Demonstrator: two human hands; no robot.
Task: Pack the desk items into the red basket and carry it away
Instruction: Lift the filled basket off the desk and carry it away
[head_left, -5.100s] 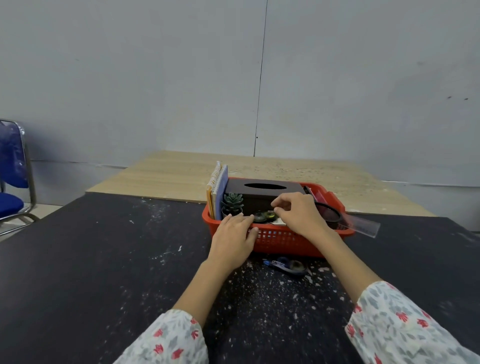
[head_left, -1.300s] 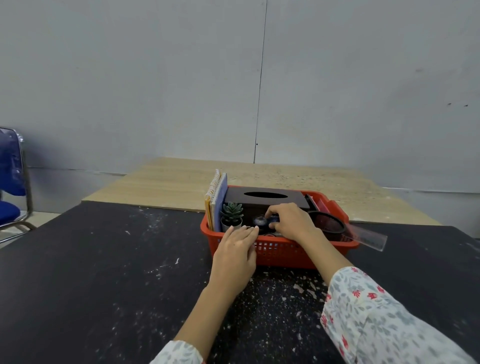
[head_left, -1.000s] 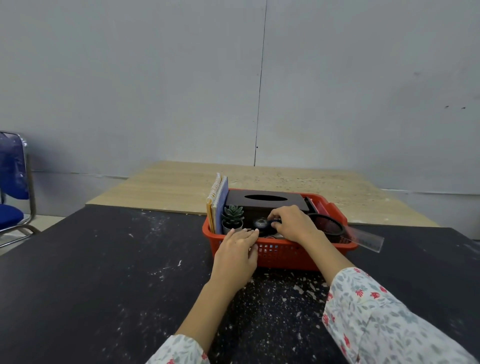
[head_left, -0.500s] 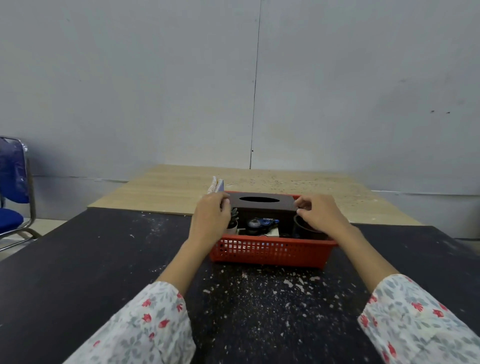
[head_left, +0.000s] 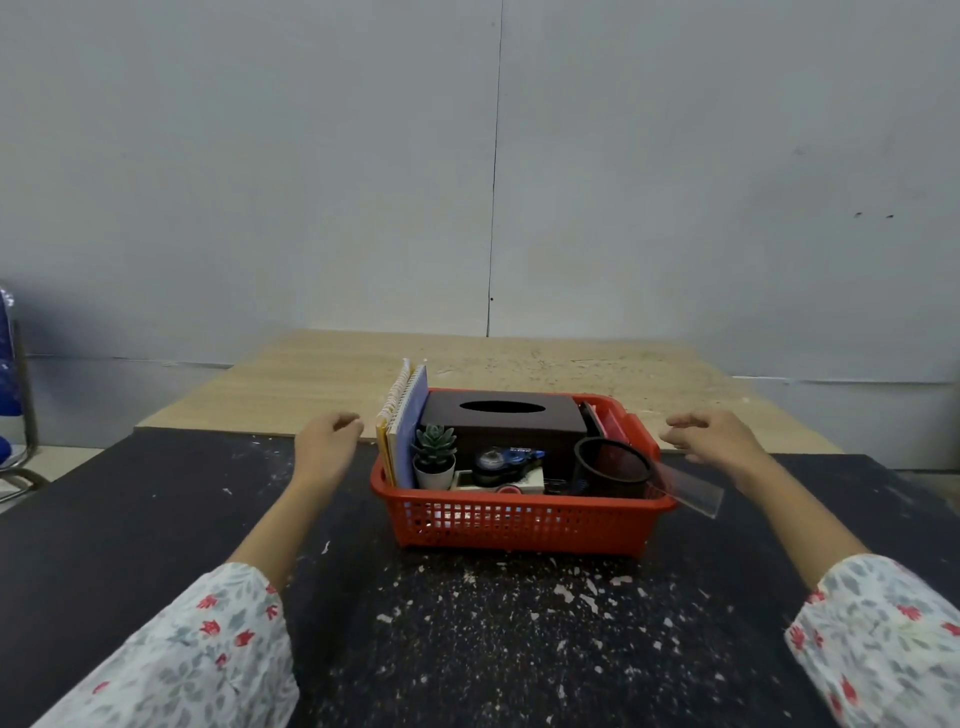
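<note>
The red basket (head_left: 519, 525) sat on the black, white-flecked table (head_left: 156, 519), square to the person and packed full. Judged a stiff plastic tray with latticed walls, moderately loaded, top-heavy at the left where the notebooks stood; best taken at the two short-end rims, both hands lifting level. The left hand (head_left: 324, 447) hovered just beside the left end, fingers loosely curled and holding nothing; the right hand (head_left: 719, 441) hovered near the right end, fingers spread loose, also empty. Neither touched the basket. Contents, largest down: a dark tissue box (head_left: 501, 423) across the back; spiral notebooks (head_left: 402, 431) upright against the left wall, standing above the rim; a black mesh cup (head_left: 613, 465) at the right front; a clear ruler (head_left: 688, 488) jutting over the right front corner, likely to slip out on a tilt; a small potted succulent (head_left: 435, 457) at left front, possibly tippy; a blue correction tape dispenser (head_left: 506, 460) atop a small white block, with what looked like clips beside it, too small to be sure.
</note>
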